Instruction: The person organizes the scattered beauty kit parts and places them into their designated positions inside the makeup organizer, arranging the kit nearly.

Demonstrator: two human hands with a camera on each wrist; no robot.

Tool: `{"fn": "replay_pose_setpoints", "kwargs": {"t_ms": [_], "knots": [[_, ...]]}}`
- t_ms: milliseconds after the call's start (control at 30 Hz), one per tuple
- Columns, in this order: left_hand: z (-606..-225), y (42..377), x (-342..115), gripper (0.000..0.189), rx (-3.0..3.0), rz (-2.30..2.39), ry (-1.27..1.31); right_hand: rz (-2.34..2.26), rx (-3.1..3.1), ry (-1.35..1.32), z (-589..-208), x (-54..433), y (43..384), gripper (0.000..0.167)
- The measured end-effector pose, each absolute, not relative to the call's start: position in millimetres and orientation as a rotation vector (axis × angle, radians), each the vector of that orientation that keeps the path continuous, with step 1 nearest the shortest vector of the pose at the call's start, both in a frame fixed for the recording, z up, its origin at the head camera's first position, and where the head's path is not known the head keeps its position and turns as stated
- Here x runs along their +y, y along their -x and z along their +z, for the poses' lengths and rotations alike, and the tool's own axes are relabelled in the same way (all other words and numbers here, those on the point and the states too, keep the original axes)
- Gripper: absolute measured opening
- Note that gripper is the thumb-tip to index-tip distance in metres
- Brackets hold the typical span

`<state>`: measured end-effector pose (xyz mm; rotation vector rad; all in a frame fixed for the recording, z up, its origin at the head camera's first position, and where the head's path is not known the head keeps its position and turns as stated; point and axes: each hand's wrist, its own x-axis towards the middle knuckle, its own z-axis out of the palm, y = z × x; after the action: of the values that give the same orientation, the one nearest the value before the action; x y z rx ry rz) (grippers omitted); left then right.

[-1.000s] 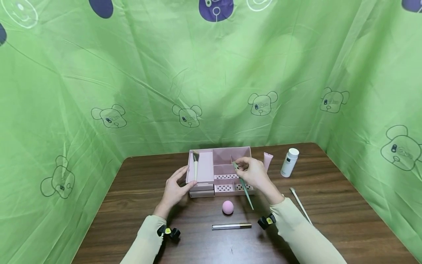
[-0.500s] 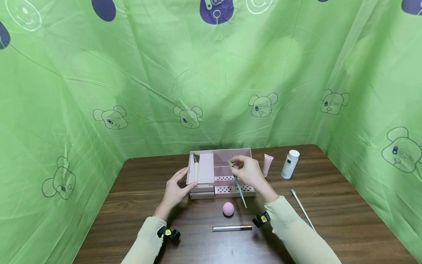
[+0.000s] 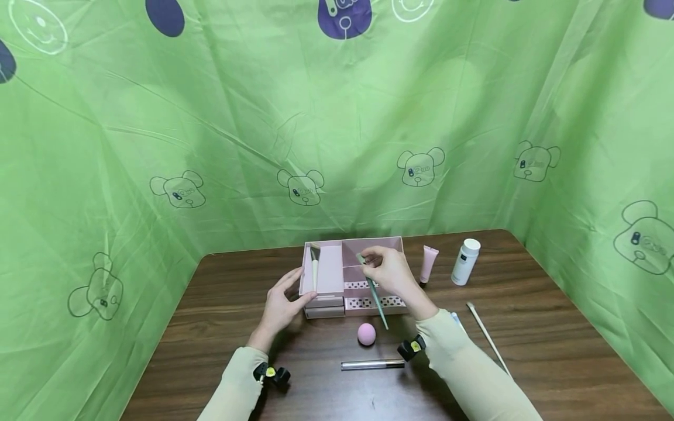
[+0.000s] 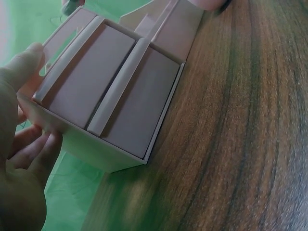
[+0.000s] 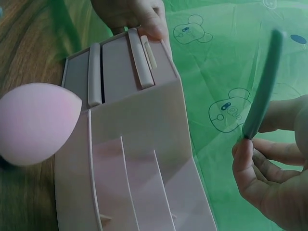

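A pink makeup organizer [image 3: 332,272] with a top tray, two drawers and open compartments stands on the table. My left hand [image 3: 281,305] grips its left front corner; in the left wrist view the thumb lies over the top edge and the fingers against the side wall. A makeup brush [image 3: 315,266] with a pale handle lies in the top tray. Over the compartments, my right hand [image 3: 388,270] pinches a slim green stick-like tool [image 3: 377,301] near its upper end; its lower end slants toward me. In the right wrist view the green tool [image 5: 266,82] is free of the organizer.
A pink makeup sponge [image 3: 366,334] and a silver tube [image 3: 371,365] lie in front of the organizer. To the right stand a pink squeeze tube [image 3: 429,263] and a white bottle [image 3: 464,264]. A white-handled brush [image 3: 489,339] lies beside the right sleeve.
My right hand has moved left with the green tool, across the compartments. A small blue-and-white thing now shows beside the right sleeve. My left hand stays on the organizer.
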<state>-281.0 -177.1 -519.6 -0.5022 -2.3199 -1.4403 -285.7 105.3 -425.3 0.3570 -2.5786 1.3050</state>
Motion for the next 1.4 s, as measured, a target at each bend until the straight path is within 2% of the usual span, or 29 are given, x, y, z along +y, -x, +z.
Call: {"fn": "replay_pose_setpoints", "kwargs": {"t_ms": [700,1400], "knots": [[-518,286,-179,0.069,-2.326,-1.525,0.508,1.309,-2.591,-0.363,-412,79,298,0.026],[-519,289,-184,0.071,-2.35,-1.502,0.495,1.308,-2.612,-0.348,-418,64,318,0.024]]}}
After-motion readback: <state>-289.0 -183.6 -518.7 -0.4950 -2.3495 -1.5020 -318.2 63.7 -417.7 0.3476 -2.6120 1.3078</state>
